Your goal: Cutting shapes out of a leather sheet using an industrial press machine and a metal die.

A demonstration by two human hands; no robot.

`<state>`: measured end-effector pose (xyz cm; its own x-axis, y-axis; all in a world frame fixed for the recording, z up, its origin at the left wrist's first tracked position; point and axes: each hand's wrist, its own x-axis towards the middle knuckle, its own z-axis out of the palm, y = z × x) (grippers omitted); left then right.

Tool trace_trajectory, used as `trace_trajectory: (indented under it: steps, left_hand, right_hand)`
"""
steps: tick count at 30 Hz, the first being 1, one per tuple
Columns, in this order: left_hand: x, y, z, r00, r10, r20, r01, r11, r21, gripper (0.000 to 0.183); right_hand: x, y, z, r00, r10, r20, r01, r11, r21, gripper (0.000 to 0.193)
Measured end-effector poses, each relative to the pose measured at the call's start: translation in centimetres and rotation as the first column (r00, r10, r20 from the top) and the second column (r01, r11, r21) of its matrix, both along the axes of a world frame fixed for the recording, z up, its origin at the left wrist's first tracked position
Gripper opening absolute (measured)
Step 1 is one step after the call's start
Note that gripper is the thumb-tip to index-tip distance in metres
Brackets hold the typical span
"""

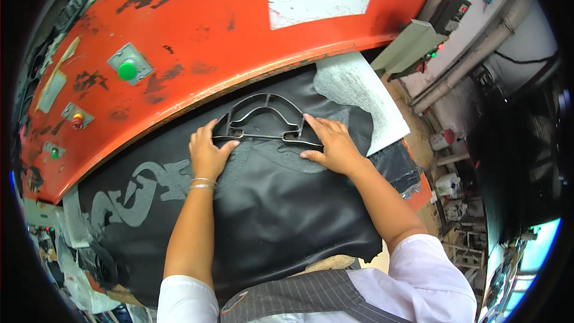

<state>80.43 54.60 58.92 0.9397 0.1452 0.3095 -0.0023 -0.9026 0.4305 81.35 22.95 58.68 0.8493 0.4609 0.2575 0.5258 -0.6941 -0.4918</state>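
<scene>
A curved metal cutting die (262,137) with an arched outer band and inner bands lies on a black leather sheet (281,209). My left hand (206,152) grips the left end of the die, thumb in front and fingers behind. At its right end my right hand (336,148) holds it the same way, the thumb near the front edge. Holes cut through the leather show a grey surface (142,203) to the left and beneath the die. Parts of the fingertips are hidden behind the metal.
Beyond the leather stands an orange machine (209,30) with a green button (127,71) and a red button (78,121). A white board (391,125) shows from under the leather at the right. Farther right are a control box (412,45) and a pipe (466,78).
</scene>
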Motion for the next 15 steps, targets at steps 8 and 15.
trace_trajectory:
  steps: [8,15]
  left_hand:
    - [-10.8,0.7,-0.1,0.988,-0.014,0.156,0.053,0.967,-0.249,0.082]
    - [-31.5,14.5,2.7,0.88,0.473,0.052,-0.473,0.881,-0.013,0.079]
  right_hand:
    - [-2.7,4.7,4.2,0.994,-0.098,0.046,0.105,0.981,-0.163,0.097]
    - [-3.8,3.2,3.3,0.983,-0.157,0.096,0.171,0.972,-0.164,0.083]
